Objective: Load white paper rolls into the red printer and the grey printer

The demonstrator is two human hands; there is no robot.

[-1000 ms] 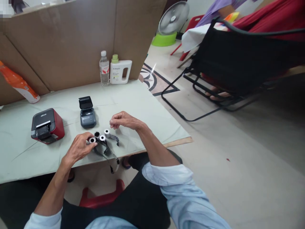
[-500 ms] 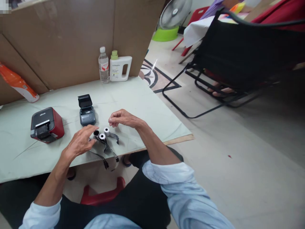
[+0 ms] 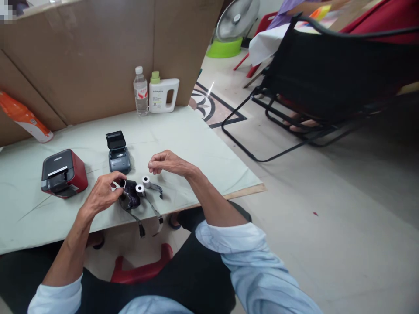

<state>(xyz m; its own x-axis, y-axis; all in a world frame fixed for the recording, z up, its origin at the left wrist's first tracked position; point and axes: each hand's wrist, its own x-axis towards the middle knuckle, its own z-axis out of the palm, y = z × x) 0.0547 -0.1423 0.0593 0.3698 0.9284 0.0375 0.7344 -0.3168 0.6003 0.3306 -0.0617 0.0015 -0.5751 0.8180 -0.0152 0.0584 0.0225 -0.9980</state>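
My left hand (image 3: 102, 192) pinches a small roll with dark tape or ribbon (image 3: 129, 197) wound on it, lifted a little off the table. Loose dark strips (image 3: 141, 226) hang from it over the table's near edge. Two small white rolls (image 3: 143, 185) stand just right of it. My right hand (image 3: 165, 162) hovers above them, fingertips pinched together, nothing visible in it. A small grey printer (image 3: 118, 153) with its lid up sits behind the rolls. A red and black printer (image 3: 63, 173) sits to the left.
A pale green cloth covers the table (image 3: 203, 152), walled by cardboard (image 3: 98, 56) at the back. A water bottle (image 3: 140, 91) and a white jug (image 3: 163, 94) stand at the far edge, an orange pack (image 3: 24, 117) far left. A black folding chair (image 3: 327, 83) and a fan (image 3: 236, 22) stand right.
My left hand has closed on the leftmost dark roll and raised it, and the strips now dangle lower. My right hand has barely moved.
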